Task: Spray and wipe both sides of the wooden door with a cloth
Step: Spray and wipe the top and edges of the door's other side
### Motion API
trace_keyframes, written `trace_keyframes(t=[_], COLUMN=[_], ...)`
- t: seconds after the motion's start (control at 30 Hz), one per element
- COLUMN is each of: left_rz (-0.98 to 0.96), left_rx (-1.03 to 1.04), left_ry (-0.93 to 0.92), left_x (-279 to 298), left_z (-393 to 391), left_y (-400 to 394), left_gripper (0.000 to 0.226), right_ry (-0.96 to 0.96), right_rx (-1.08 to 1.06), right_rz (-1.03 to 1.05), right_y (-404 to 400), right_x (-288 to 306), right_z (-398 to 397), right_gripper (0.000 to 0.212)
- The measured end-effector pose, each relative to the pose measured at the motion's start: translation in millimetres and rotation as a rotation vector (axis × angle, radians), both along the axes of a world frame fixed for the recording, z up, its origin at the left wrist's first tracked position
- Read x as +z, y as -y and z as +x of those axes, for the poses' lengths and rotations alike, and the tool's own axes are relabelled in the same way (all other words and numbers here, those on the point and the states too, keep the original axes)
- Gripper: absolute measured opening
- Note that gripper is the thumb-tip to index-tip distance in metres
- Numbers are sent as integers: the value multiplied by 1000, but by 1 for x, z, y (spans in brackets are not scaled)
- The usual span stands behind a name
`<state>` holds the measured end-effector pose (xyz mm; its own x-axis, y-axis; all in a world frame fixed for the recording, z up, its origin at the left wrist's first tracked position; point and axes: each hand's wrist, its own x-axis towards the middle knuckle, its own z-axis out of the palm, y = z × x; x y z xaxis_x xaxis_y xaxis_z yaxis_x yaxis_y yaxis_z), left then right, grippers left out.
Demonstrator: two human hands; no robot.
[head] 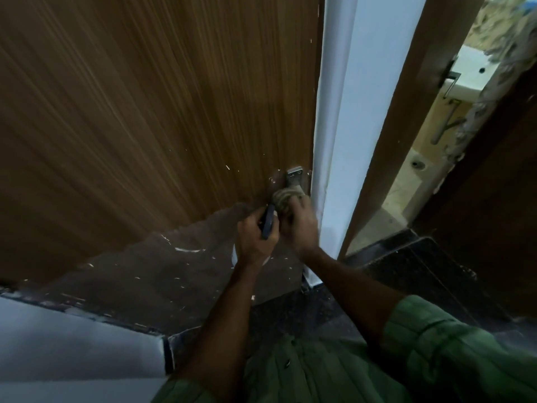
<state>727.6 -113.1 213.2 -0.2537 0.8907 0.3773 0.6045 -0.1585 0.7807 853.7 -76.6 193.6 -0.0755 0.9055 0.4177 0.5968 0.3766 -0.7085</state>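
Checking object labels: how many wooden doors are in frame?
2. One wooden door fills the left, where the left hand holds a dark sprayer and the right hand presses the cloth below its metal latch. The second door stands ajar, right of the white frame.

door (145, 112) top cut off | handle (294, 177) part hidden by cloth (283, 200)

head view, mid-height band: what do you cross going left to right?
wooden door → left hand gripping a dark spray bottle → right hand pressing the cloth under the metal handle plate → white wall edge → doorway gap → dark second door
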Motion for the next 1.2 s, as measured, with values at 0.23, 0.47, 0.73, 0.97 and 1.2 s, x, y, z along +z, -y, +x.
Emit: trace_keyframes(t=[0.23,0.47,0.73,0.97,1.2], left_rz=[107,102,152,103,52], left_rx=[80,87,19,-75,-128], left_ry=[50,15,-52,-68,-23], left_x=[8,9,18,21,15], left_z=[-11,-14,-5,10,23], left_y=[-1,-15,-23,-34,-44], left_gripper=[29,30,31,27,27], right_ry=[-45,106,66,134,-47], right_rx=[-280,-1,-182,-238,-140], right_rz=[-35,60,28,216,30], right_y=[-11,-10,-16,-48,-55], right_x=[-6,-7,-8,24,2], right_z=[10,-2,19,43,50], right_gripper=[26,41,45,42,29])
